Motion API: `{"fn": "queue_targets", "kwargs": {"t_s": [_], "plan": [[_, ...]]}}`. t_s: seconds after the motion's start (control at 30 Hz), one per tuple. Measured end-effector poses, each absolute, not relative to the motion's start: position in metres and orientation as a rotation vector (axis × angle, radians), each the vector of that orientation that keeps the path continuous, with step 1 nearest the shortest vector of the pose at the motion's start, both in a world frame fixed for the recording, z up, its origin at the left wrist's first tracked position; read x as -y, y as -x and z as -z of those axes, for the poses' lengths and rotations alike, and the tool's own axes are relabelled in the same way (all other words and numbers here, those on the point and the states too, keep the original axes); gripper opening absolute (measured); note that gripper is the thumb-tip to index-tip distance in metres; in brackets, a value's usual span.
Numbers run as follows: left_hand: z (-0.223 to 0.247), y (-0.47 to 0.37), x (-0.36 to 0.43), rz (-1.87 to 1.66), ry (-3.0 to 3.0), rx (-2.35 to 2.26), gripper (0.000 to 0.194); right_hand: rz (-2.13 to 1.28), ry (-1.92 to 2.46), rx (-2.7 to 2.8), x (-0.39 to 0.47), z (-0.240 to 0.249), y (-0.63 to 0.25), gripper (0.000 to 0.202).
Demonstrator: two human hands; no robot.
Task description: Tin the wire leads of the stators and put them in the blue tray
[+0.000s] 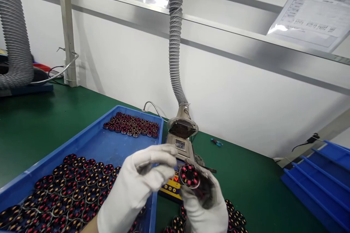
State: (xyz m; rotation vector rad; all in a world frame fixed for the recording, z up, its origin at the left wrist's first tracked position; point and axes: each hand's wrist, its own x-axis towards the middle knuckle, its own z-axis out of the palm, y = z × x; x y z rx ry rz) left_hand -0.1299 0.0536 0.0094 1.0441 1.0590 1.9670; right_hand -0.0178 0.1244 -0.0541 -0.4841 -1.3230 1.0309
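My right hand (205, 198), in a white glove with dark soiled fingers, grips a round black part (189, 176) with red segments, its face turned toward me. Just left of it is my left hand (143, 178), also gloved in white, its fingers curled with a gap between thumb and fingertips; nothing shows in them. Behind both hands stands a soldering station (171, 185) with a yellow panel and red digits, partly covered by them. Many similar round parts (82, 193) fill the near part of a blue tray (109, 147) on the left.
A fume hood (182, 127) on a grey flexible duct (175, 40) hangs over the metal pot (180, 144). More round parts (235, 216) lie on the green table (254, 174) at lower right. Cutters (216, 142) lie behind; blue racks (322, 174) stand right.
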Motion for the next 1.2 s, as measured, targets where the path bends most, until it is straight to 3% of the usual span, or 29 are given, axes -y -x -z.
{"fn": "queue_targets", "kwargs": {"t_s": [0.13, 0.23, 0.4, 0.5, 0.57, 0.67, 0.83, 0.97, 1.2], "plan": [[-0.009, 0.126, -0.065, -1.662, -1.024, -0.988, 0.033, -0.204, 0.391, 1.480, -0.114, 0.053, 0.028, 0.026], [0.000, 0.119, -0.072, -1.739, -0.974, -0.899, 0.014, 0.066, 0.302, 1.578, -0.117, 0.053, 0.032, 0.034], [0.004, 0.123, -0.069, -2.032, -0.792, -0.842, 0.008, -0.083, 0.378, 1.471, -0.125, 0.057, 0.023, 0.042], [-0.005, 0.128, -0.066, -1.817, -0.781, -0.987, 0.029, -0.103, 0.350, 1.525, -0.128, 0.061, 0.016, 0.043], [-0.010, 0.126, -0.067, -1.701, -0.788, -1.068, 0.025, -0.140, 0.341, 1.558, -0.128, 0.063, 0.016, 0.039], [-0.007, 0.121, -0.070, -1.858, -0.718, -1.036, 0.014, -0.221, 0.405, 1.486, -0.121, 0.062, 0.023, 0.037], [-0.001, 0.124, -0.065, -2.103, -0.672, -0.856, 0.019, -0.253, 0.464, 1.505, -0.112, 0.053, 0.031, 0.034], [-0.010, 0.127, -0.061, -1.872, -0.785, -0.934, 0.028, -0.289, 0.462, 1.488, -0.109, 0.053, 0.031, 0.036], [-0.012, 0.122, -0.066, -1.832, -0.711, -0.987, 0.014, -0.421, 0.450, 1.534, -0.104, 0.053, 0.028, 0.043]]}}
